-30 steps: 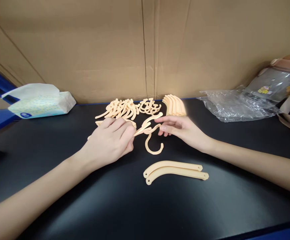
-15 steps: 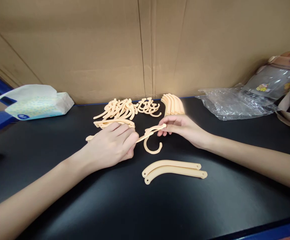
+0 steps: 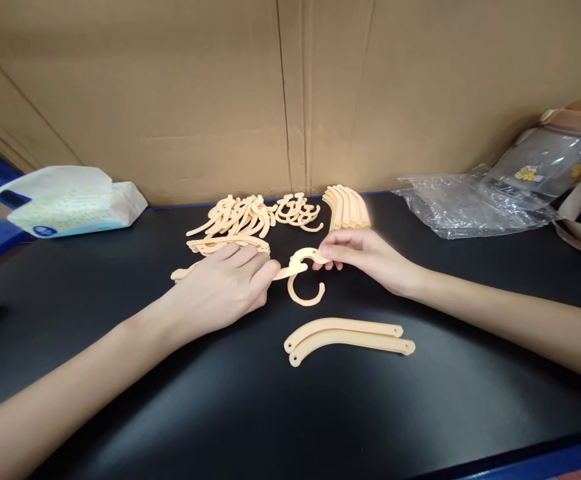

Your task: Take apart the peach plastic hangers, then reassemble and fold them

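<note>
My left hand (image 3: pixel 230 287) is closed around a beige hanger arm (image 3: pixel 286 272), most of which is hidden in the fist. Between finger and thumb, my right hand (image 3: pixel 350 252) pinches a beige curved hanger hook (image 3: pixel 306 255). Hook and arm meet or overlap between the hands; whether they are joined I cannot tell. Just below, a loose hook (image 3: pixel 306 299) lies on the black table (image 3: pixel 290 413). Closer to me, two curved hanger arms (image 3: pixel 347 339) lie side by side. More beige strips (image 3: pixel 227 245) lie behind my left hand, which partly covers them.
At the back are a heap of beige curved parts (image 3: pixel 237 215), a cluster of small hooks (image 3: pixel 297 212) and a row of hanger arms (image 3: pixel 346 207). A tissue pack (image 3: pixel 77 207) stands left. Clear plastic bags (image 3: pixel 470 207) and a transparent bottle (image 3: pixel 545 160) are right.
The hook in my right hand has turned so that its broad curved face shows. Both hands have stayed almost in place.
</note>
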Available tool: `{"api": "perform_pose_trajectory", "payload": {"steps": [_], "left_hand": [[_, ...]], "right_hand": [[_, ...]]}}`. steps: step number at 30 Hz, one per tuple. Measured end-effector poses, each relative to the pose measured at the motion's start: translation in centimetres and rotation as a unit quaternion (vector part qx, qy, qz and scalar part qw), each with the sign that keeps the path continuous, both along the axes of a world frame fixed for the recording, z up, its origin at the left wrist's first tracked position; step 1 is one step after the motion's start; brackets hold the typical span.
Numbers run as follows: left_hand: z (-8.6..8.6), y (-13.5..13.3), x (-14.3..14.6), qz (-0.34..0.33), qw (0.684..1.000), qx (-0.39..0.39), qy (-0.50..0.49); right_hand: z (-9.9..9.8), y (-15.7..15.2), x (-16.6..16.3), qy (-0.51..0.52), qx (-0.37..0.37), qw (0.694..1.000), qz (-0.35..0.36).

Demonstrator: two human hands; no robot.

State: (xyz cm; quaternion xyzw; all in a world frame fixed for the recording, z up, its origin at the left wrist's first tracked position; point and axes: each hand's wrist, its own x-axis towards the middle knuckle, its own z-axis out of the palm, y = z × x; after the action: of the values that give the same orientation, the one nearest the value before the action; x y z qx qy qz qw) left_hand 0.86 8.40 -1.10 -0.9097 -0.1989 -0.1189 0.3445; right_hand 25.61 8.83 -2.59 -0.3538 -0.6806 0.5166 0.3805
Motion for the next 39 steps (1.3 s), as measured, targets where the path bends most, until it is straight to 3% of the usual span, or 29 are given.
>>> {"api": "perform_pose_trajectory", "payload": {"steps": [5, 10, 16, 19, 24, 29, 34, 39], "left_hand": [[0.3, -0.4, 0.2, 0.016, 0.998, -0.054, -0.021], [0.3, -0.4, 0.2, 0.02, 0.998, -0.043, -0.028], [0.1, -0.6, 0.3, 0.023, 0.998, -0.056, -0.035], [0.1, -0.8, 0.5, 0.024, 0.996, -0.071, -0.047], [0.0, -1.2, 0.5, 0.038, 0.988, -0.11, -0.1], [0.2, -1.4, 0.4, 0.007, 0.984, -0.103, -0.145], [0.0, -1.4, 0.4, -0.037, 0.983, -0.143, -0.105], [-0.4, -1.1, 0.6, -0.041, 0.981, -0.163, -0.097]], "right_hand": [[-0.3, 0.1, -0.1, 0.009, -0.02, 0.999, -0.028], [-0.6, 0.1, -0.1, 0.013, -0.003, 0.999, -0.031], [-0.4, -0.7, -0.1, -0.095, 0.139, 0.985, -0.041], [-0.3, -0.9, -0.3, -0.12, 0.169, 0.978, -0.035], [1.4, -0.3, 0.3, -0.108, 0.117, 0.987, -0.035], [3.2, 0.0, 3.8, -0.14, 0.046, 0.989, -0.03], [2.3, 0.2, 7.5, -0.19, 0.011, 0.982, -0.008], [1.4, 0.4, 7.9, -0.219, 0.035, 0.975, -0.006]]}}
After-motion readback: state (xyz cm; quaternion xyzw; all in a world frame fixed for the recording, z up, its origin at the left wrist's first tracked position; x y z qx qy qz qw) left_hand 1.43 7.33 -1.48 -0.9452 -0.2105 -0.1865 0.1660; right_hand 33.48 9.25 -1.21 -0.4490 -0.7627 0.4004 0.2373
